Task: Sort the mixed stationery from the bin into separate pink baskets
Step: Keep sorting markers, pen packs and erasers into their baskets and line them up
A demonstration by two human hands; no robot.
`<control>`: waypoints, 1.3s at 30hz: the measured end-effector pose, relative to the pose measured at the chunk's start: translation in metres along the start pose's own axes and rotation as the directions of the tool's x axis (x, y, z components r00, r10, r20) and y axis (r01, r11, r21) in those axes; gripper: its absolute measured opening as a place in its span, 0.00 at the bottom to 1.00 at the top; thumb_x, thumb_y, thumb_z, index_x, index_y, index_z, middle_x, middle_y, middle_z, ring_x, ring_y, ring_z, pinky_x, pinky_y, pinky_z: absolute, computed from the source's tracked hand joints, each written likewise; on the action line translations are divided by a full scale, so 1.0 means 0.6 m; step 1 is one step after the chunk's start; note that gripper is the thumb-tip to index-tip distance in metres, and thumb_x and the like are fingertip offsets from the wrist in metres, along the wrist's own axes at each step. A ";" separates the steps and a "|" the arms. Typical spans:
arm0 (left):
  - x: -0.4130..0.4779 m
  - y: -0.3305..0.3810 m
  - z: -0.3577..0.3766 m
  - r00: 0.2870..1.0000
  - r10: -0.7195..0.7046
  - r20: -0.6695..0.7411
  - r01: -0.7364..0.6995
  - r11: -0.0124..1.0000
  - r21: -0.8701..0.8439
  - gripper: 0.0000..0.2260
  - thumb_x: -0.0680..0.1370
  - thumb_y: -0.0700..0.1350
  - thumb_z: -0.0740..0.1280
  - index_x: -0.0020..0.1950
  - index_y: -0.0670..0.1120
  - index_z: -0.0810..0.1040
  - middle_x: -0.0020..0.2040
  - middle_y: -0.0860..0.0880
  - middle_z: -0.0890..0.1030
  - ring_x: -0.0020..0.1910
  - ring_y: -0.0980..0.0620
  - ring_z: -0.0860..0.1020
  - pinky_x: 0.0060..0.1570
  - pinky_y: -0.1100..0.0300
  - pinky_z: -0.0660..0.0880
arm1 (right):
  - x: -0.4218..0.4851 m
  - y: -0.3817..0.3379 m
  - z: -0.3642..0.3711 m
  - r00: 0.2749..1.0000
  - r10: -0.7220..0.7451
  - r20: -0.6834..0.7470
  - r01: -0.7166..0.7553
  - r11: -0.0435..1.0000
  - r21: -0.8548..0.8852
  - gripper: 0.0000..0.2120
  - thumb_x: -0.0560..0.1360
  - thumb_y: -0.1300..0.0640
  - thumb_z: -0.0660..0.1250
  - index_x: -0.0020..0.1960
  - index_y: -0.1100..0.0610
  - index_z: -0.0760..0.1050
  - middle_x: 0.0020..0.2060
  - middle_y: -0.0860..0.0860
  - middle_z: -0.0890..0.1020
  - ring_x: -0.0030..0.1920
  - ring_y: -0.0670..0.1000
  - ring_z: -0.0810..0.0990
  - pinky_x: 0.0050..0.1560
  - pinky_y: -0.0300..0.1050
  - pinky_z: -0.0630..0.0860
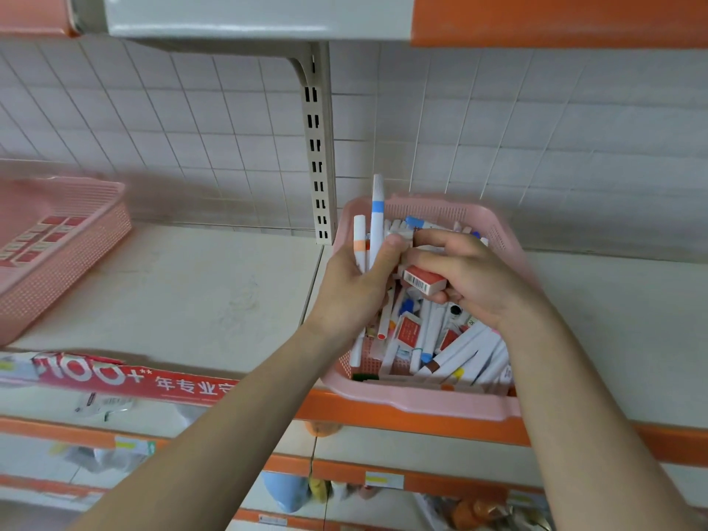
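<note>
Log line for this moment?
left hand: grips markers | right hand: holds red box | both over mixed basket | left basket: red boxes

Pink bin (421, 402) of jumbled white markers (465, 344) and red erasers (408, 333)

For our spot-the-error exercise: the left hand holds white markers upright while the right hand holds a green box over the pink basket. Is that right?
No: the head view shows the box in the right hand is red and white, not green. The left hand does hold white markers upright, over the pink basket.
</note>
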State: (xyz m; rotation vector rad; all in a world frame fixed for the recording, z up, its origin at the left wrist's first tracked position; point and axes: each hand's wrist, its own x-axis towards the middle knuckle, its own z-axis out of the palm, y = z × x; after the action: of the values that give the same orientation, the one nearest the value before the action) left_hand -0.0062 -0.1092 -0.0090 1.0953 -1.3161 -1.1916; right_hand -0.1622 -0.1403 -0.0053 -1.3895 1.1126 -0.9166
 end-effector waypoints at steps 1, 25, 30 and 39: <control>-0.002 0.001 0.001 1.000 0.028 -0.004 -0.028 1.000 0.011 0.11 0.83 0.48 0.62 0.42 0.48 0.74 0.23 0.57 0.74 0.22 0.61 0.73 0.24 0.71 0.67 | 0.000 0.001 0.000 1.000 -0.009 0.026 0.010 1.000 -0.022 0.11 0.79 0.55 0.67 0.61 0.53 0.80 0.39 0.53 0.80 0.29 0.43 0.75 0.28 0.37 0.69; -0.108 0.049 -0.371 0.964 -0.078 -0.255 0.023 0.977 -0.212 0.17 0.82 0.50 0.65 0.36 0.47 0.66 0.24 0.52 0.65 0.21 0.54 0.61 0.21 0.64 0.60 | 0.004 -0.109 0.345 0.999 -0.034 0.015 0.027 0.938 0.344 0.07 0.80 0.66 0.62 0.55 0.64 0.77 0.37 0.57 0.81 0.31 0.47 0.74 0.26 0.32 0.66; -0.178 0.059 -0.543 0.949 -0.086 -0.303 0.038 0.986 -0.161 0.17 0.82 0.50 0.65 0.36 0.47 0.66 0.26 0.51 0.64 0.22 0.54 0.60 0.21 0.63 0.59 | 0.015 -0.132 0.532 0.996 0.068 0.053 -0.086 0.834 0.546 0.09 0.82 0.65 0.57 0.57 0.65 0.74 0.37 0.60 0.82 0.30 0.49 0.76 0.26 0.33 0.68; -0.269 0.055 -0.766 0.936 -0.131 -0.326 0.091 0.987 -0.134 0.18 0.82 0.50 0.64 0.33 0.48 0.67 0.24 0.52 0.64 0.21 0.54 0.60 0.21 0.64 0.59 | 0.008 -0.142 0.767 0.986 0.078 0.146 -0.148 0.814 0.562 0.13 0.81 0.67 0.55 0.57 0.63 0.78 0.48 0.62 0.85 0.39 0.53 0.83 0.35 0.35 0.77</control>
State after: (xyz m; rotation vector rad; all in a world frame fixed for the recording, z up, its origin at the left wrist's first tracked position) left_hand 0.4652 0.0168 0.0102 1.2368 -0.9223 -1.0916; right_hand 0.2897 -0.0224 0.0232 -0.8540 0.7303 -0.9667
